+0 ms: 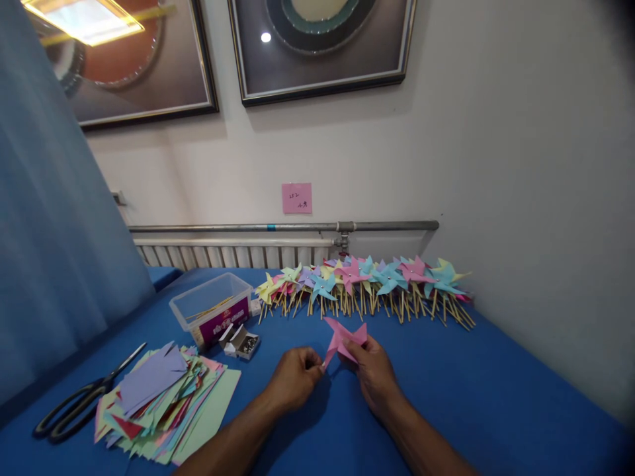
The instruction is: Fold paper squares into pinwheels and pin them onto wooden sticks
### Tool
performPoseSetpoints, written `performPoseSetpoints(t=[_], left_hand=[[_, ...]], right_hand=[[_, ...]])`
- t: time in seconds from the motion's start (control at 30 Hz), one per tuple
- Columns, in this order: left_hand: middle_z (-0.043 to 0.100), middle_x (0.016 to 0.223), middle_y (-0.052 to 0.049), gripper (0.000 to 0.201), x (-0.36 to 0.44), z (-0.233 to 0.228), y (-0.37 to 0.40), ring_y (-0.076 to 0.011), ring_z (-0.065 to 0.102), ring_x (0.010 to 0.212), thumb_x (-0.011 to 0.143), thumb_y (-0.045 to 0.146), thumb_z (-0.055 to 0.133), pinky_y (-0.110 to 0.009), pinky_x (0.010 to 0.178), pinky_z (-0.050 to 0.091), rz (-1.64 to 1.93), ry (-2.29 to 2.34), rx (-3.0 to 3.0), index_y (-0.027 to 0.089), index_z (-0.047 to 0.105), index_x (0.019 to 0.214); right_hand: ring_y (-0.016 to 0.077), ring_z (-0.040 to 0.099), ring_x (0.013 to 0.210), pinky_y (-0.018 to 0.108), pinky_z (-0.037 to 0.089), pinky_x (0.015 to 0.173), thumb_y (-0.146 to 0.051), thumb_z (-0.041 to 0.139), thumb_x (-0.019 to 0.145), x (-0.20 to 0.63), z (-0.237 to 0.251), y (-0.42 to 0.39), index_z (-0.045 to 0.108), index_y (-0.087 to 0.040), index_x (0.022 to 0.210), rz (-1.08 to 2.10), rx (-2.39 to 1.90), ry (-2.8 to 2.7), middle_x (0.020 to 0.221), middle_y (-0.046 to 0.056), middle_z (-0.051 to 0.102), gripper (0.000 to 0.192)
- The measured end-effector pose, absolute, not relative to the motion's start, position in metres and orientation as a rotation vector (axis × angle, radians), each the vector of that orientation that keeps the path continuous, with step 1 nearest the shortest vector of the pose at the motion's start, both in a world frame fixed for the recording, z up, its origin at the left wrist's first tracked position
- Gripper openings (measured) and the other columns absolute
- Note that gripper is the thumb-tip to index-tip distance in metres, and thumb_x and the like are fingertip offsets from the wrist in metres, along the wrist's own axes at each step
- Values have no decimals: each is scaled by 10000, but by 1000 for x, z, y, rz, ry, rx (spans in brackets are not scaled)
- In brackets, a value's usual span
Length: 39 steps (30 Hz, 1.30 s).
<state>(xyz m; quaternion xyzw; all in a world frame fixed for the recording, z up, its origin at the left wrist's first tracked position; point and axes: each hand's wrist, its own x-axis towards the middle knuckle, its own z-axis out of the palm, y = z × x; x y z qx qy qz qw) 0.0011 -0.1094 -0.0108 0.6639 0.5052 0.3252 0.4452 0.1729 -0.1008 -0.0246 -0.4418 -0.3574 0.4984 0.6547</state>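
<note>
A pink paper pinwheel [340, 338] with folded, pointed blades is held just above the blue tablecloth. My right hand [374, 373] grips it from the right, thumb on the front near the middle and fingers behind. My left hand [297, 377] is closed in a pinch at the tip of its lower left blade; whether a small part is also between those fingertips is hidden. Beyond my left hand sits a small open box of metal pins [247, 345]. No stick shows on this pinwheel.
Finished pinwheels [350, 274] on sticks lie in a long row by the wall. A clear plastic tub [213, 301] holds a few sticks. Black-handled scissors [84, 396] lie left of a stack of cut coloured paper [153, 380]. A blue curtain [59, 218] hangs at left.
</note>
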Motion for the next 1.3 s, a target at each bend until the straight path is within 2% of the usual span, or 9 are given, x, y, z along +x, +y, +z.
performPoseSetpoints(t=[0.27, 0.5, 0.6, 0.67, 0.77, 0.93, 1.17, 1.3], left_hand=[[584, 635, 19, 138, -3, -6, -112, -132, 507, 613, 793, 221, 553, -253, 580, 291, 674, 1375, 1876, 163, 665, 735], [493, 582, 39, 124, 1, -10, -108, -120, 425, 568, 800, 252, 552, -256, 551, 269, 808, 1336, 1719, 169, 605, 725], [436, 547, 56, 139, 1, -7, -104, -110, 377, 521, 787, 285, 573, -256, 529, 264, 935, 1316, 1539, 178, 564, 699], [420, 536, 61, 159, 2, -6, -103, -107, 370, 510, 776, 299, 589, -256, 523, 265, 991, 1313, 1479, 185, 540, 676], [428, 544, 57, 158, 4, -7, -105, -106, 376, 523, 773, 290, 590, -251, 530, 279, 1017, 1283, 1485, 185, 532, 670], [465, 559, 49, 151, 11, -10, -113, -106, 383, 544, 796, 276, 573, -246, 544, 288, 963, 1236, 1564, 177, 553, 684], [488, 583, 40, 174, 14, -10, -116, -102, 393, 562, 745, 274, 657, -249, 551, 285, 961, 1238, 1560, 172, 553, 650], [498, 583, 32, 131, 14, -9, -116, -109, 409, 568, 747, 213, 626, -257, 546, 278, 941, 1283, 1598, 174, 555, 644]], right_hand=[[189, 624, 652, 317, 519, 662, -355, 834, 624, 178, -24, -97, 683, -210, 766, 1095, -1008, -671, 708, 2, 695, 253], [200, 688, 774, 336, 561, 758, -486, 851, 664, 172, -9, -109, 647, -225, 829, 1219, -894, -705, 826, 6, 703, 370], [182, 690, 741, 315, 559, 714, -540, 830, 681, 170, -10, -110, 634, -225, 840, 1251, -917, -687, 849, 13, 708, 403], [155, 652, 633, 274, 515, 595, -564, 811, 688, 166, -15, -110, 633, -217, 819, 1261, -972, -742, 775, 11, 692, 412], [99, 501, 437, 224, 345, 435, -606, 786, 677, 158, -23, -111, 621, -205, 753, 1302, -1067, -879, 570, -41, 592, 440], [90, 394, 362, 228, 291, 415, -686, 701, 698, 150, -30, -114, 544, -220, 634, 1293, -1155, -1114, 391, -71, 474, 496], [87, 376, 371, 227, 250, 414, -694, 717, 646, 153, -44, -104, 519, -233, 626, 1232, -1146, -1012, 407, -79, 457, 502], [90, 377, 370, 229, 245, 413, -694, 709, 651, 154, -45, -103, 515, -236, 618, 1250, -1140, -1025, 405, -74, 459, 498]])
